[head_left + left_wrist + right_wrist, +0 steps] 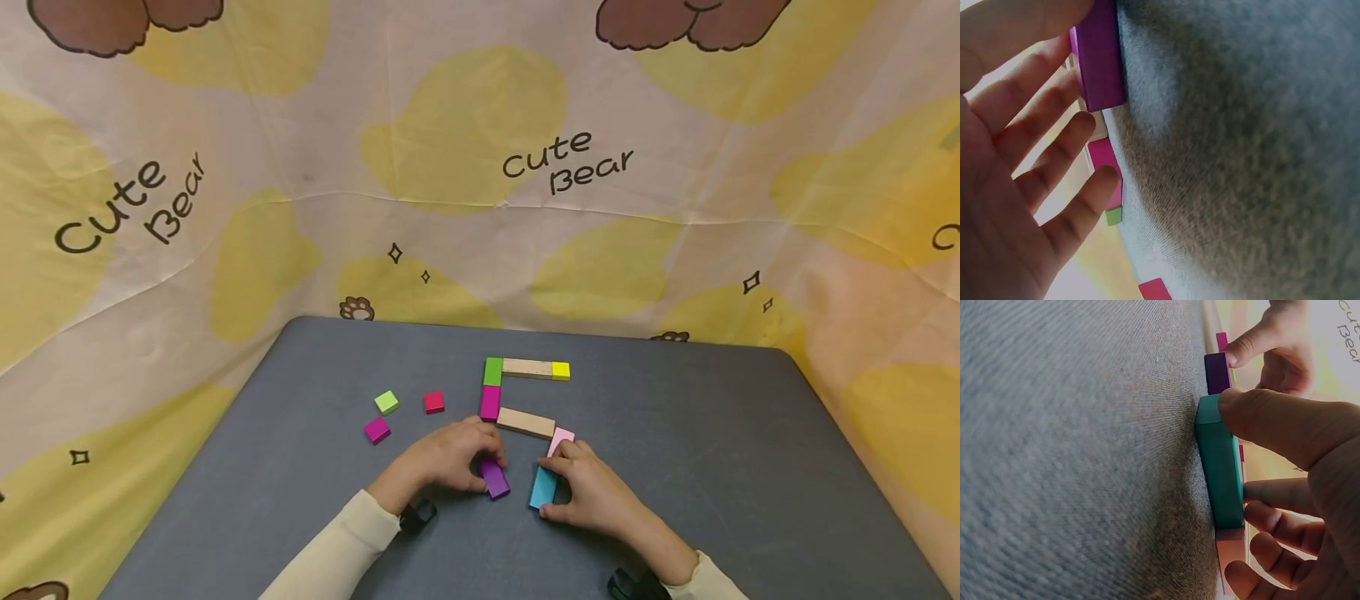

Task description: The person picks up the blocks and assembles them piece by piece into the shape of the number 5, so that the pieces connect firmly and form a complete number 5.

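Note:
My left hand (453,454) pinches a purple block (495,481) between thumb and fingers, low on the table. To its right, my right hand (592,492) grips a blue block (543,489) by its ends, thumb at the near one. In the right wrist view the blue block (1221,465) meets a pink block (1231,559). That pink block (561,438) touches the right end of a plain wooden block (527,422). From the wooden block's left end, a magenta block (490,403) and a green block (492,372) run away from me in line.
At the back, a second wooden block (527,367) joins the green block to a yellow block (561,372). Loose on the left lie a light green cube (386,402), a red cube (433,402) and a magenta cube (377,431). A patterned cloth (465,167) hangs behind the grey table (712,442).

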Demonstrator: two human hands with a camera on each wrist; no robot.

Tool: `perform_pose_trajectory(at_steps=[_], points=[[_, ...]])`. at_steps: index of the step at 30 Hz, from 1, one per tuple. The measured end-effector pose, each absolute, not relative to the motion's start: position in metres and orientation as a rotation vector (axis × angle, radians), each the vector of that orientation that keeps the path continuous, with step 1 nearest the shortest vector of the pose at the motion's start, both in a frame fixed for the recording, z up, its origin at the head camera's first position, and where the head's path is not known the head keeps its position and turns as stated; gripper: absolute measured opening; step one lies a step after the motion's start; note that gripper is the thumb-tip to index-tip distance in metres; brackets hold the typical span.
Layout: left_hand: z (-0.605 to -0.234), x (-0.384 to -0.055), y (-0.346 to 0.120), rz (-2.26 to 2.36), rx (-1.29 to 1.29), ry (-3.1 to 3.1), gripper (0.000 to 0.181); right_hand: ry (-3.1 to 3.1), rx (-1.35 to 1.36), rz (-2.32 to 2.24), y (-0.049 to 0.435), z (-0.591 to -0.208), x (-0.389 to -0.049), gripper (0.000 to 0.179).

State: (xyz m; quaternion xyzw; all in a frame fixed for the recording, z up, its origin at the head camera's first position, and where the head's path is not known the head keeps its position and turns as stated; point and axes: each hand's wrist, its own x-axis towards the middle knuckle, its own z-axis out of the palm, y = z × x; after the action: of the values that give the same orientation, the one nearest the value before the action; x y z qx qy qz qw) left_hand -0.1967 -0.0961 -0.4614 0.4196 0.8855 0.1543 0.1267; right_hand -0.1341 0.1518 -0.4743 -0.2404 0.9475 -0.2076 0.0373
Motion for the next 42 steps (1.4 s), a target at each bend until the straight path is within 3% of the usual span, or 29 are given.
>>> perform_pose_trajectory(at_steps=[42], points=[[-0.467, -0.165, -0.074, 0.318, 1.246, 2.699, 0.028, 2.936, -0.787, -0.667, 0.151, -0.476, -0.135, 0.059]])
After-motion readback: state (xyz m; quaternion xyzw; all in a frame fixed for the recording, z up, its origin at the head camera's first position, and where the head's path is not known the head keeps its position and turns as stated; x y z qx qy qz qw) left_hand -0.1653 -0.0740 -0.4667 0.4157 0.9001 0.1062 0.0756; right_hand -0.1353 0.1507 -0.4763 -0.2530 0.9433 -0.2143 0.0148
